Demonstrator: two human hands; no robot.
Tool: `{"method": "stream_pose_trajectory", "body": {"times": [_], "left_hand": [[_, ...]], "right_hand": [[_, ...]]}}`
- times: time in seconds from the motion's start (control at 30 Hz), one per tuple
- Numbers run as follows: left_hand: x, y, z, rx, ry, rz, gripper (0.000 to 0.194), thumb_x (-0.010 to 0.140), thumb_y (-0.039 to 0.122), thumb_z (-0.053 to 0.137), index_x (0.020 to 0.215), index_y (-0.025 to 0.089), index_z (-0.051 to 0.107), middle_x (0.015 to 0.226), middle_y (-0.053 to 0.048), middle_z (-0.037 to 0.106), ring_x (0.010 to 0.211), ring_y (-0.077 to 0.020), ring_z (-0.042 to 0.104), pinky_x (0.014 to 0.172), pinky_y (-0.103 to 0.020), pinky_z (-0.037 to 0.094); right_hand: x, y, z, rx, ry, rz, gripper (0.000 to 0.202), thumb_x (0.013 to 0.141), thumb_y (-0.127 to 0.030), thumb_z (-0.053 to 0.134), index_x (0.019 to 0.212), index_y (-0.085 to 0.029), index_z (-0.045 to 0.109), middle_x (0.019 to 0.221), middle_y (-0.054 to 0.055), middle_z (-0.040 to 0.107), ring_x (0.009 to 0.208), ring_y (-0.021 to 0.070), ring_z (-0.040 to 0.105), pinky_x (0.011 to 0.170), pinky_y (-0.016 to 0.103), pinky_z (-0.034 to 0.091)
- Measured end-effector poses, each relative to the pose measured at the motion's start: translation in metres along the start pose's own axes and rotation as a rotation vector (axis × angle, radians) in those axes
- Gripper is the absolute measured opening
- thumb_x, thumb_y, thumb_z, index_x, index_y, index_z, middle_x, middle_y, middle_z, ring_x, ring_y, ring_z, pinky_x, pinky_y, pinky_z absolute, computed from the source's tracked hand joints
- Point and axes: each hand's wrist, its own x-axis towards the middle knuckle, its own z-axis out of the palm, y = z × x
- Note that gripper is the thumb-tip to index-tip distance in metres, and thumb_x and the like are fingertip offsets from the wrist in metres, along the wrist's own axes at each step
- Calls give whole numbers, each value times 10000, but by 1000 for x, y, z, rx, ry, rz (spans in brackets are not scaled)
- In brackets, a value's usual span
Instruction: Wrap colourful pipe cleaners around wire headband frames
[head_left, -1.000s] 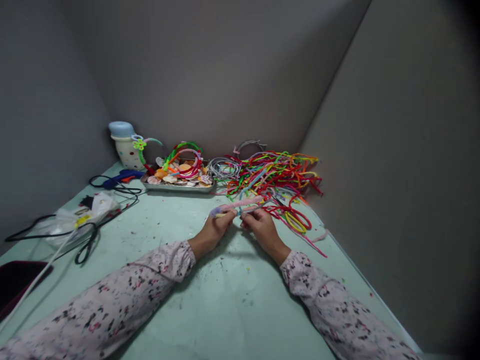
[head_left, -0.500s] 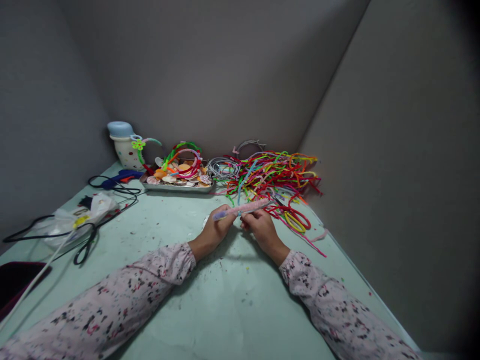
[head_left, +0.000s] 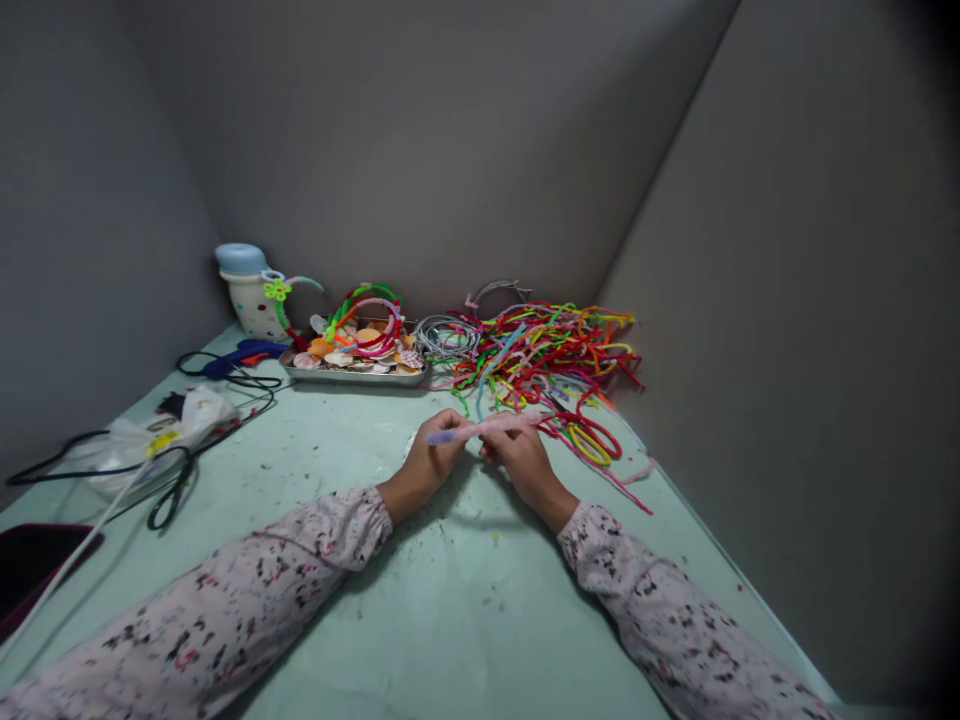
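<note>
Band (head_left: 510,422) of fuzzy pink, lavender at its left end, lies crosswise over both my hands, held up off the table (head_left: 450,620). My left hand (head_left: 436,450) is closed on it, thumb against fingers, probably to stop it turning. My right hand (head_left: 522,458) sits just beside, pinched tight under the pink part; it seems to have the lower end of the light-blue strand (head_left: 491,370), though the contact itself is hidden from me. Gripping this close together, I suppose, lets one hand steady while the other manages something thin. The strand's free end rises towards the heap of coloured pipe cleaners (head_left: 555,350), ahead and to the right, presumably within easy reach of that hand. Well apart, the metal tray (head_left: 356,378) keeps the shells (head_left: 337,357) and a few coloured loops (head_left: 365,290) from scattering. Off to the left, the blue tool (head_left: 244,355) and the black cable (head_left: 240,376) lie clear of my fingers, likely on purpose.
</note>
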Motion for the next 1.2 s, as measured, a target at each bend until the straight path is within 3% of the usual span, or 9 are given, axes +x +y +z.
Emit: {"method": "stream_pose_trajectory", "body": {"times": [0.23,0.5,0.87,1.2], "left_hand": [[2,-7,0,6,8,18,215,746,372,580,706,165,537,602,31,472,577,-119,411,550,-243,317],[0,-6,-1,35,-15,35,230,769,380,584,722,160,538,640,23,499,600,-118,428,556,-234,323],[-1,-3,-1,27,-7,0,205,770,359,580,712,169,531,598,30,482,602,-124,440,542,-231,323],[1,-15,-1,64,-31,49,219,812,367,556,746,159,543,686,10,536,630,-121,458,581,-233,343]], "right_hand": [[0,5,-2,-22,-30,-32,183,743,-321,531,728,-156,610,533,-11,578,500,133,530,487,237,413],[-2,1,-2,-119,-15,-71,146,715,-281,486,658,-176,569,509,-26,547,468,117,503,456,221,379],[0,2,-1,-28,-36,-26,173,748,-333,523,685,-177,568,524,-26,550,488,123,506,463,225,394],[0,8,-3,-86,-21,-87,135,730,-275,481,681,-182,566,497,-36,539,445,109,485,434,214,370]]}}
